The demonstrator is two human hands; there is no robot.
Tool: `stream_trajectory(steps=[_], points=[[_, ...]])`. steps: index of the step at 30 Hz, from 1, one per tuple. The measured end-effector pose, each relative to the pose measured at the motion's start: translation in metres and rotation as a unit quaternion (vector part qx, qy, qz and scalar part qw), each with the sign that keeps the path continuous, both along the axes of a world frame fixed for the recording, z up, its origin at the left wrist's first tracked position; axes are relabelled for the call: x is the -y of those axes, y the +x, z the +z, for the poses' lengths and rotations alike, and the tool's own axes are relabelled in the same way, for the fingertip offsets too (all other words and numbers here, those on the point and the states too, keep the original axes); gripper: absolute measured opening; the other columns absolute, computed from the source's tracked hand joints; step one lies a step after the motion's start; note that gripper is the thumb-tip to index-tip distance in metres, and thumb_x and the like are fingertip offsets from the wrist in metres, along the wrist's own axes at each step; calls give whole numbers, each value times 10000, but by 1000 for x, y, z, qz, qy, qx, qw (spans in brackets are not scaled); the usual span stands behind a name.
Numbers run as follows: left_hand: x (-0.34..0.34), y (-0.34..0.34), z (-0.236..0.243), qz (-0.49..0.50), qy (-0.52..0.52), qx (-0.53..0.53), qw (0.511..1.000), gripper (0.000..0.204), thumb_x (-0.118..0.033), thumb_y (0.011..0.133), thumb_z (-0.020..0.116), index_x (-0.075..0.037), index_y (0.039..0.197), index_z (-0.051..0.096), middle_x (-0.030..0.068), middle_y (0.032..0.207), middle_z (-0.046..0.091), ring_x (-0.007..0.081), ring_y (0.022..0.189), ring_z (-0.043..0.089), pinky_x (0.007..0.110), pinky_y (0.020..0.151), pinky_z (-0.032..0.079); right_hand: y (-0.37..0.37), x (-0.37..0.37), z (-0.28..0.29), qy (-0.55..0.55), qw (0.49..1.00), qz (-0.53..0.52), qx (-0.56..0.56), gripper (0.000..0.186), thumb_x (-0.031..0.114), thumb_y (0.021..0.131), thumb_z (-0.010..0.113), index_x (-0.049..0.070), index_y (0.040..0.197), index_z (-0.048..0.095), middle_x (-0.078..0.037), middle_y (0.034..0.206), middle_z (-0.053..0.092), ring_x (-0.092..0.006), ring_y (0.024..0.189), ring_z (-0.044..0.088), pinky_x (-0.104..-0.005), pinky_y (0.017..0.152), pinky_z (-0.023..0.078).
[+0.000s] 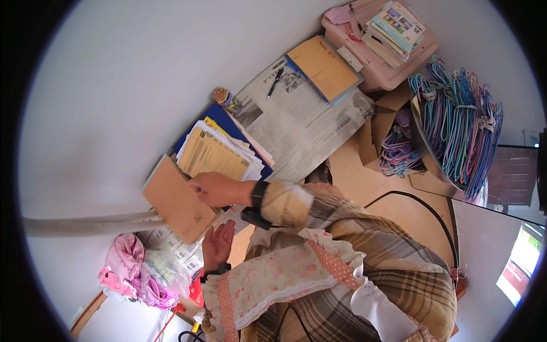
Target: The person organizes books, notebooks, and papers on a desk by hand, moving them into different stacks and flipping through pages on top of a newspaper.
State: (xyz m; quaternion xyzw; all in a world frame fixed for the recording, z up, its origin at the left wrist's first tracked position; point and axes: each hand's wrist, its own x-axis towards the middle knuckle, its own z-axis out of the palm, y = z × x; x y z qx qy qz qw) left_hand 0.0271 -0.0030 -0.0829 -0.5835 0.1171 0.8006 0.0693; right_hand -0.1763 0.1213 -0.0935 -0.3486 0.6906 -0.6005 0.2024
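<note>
A tan-covered notebook or stack of notebooks (pixel 178 200) lies at a slant on the left part of the table. My right hand (pixel 219 189) reaches across from the right in a plaid sleeve. Its fingers are curled closed over the upper right edge of the notebook, and what they pinch, if anything, is hidden. Close to the notebook's lower right corner, my left hand (pixel 219 244) is turned palm up with its fingers apart, holding nothing. Just beyond my right hand is a pile of papers with a yellowish printed sheet (pixel 212 153) on top, resting on a blue folder (pixel 181 141).
Newspaper (pixel 307 137) covers the table, with a black pen (pixel 275 82), a small filled jar (pixel 223 98) and a tan notebook (pixel 323 65). A pink bin (pixel 342 37) carries booklets. Bundled hangers (pixel 456 125) stand right; pink cloth (pixel 125 259) and plastic lie left.
</note>
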Motion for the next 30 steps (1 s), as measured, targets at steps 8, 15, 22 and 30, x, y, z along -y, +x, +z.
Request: stream_trajectory(steps=[8, 15, 22, 30], points=[[-94, -95, 65, -368, -32, -213, 905, 498, -245, 976, 478, 47, 1364, 367, 249, 1311, 500, 334, 1215, 517, 415, 1017, 441, -94, -244, -99, -6, 805, -397, 440, 293, 151, 903, 569, -28, 1133, 533, -94, 957, 631, -189, 749, 647, -303, 596, 501], [-154, -189, 50, -443, -15, -220, 869, 555, -256, 950, 523, 61, 1366, 338, 211, 1282, 517, 297, 1209, 514, 387, 1029, 414, -125, -323, -213, -191, 604, -531, 563, 288, 243, 923, 606, -15, 1039, 551, -83, 879, 582, -195, 807, 596, -324, 721, 544], [-197, -248, 15, -438, -18, -204, 875, 450, -191, 962, 495, 49, 1326, 384, 203, 1249, 541, 287, 1168, 543, 363, 984, 450, -153, -326, -222, -315, 502, -538, 599, 237, 205, 928, 607, -12, 1015, 572, -85, 931, 576, -180, 768, 580, -277, 681, 520], [-265, -320, -62, -439, -122, -148, 878, 438, -206, 961, 537, 22, 1316, 420, 183, 1263, 545, 280, 1164, 538, 370, 974, 437, -108, -336, -170, -184, 676, -386, 600, 146, 155, 968, 525, 39, 1049, 562, -34, 964, 577, -123, 769, 535, -238, 654, 462]])
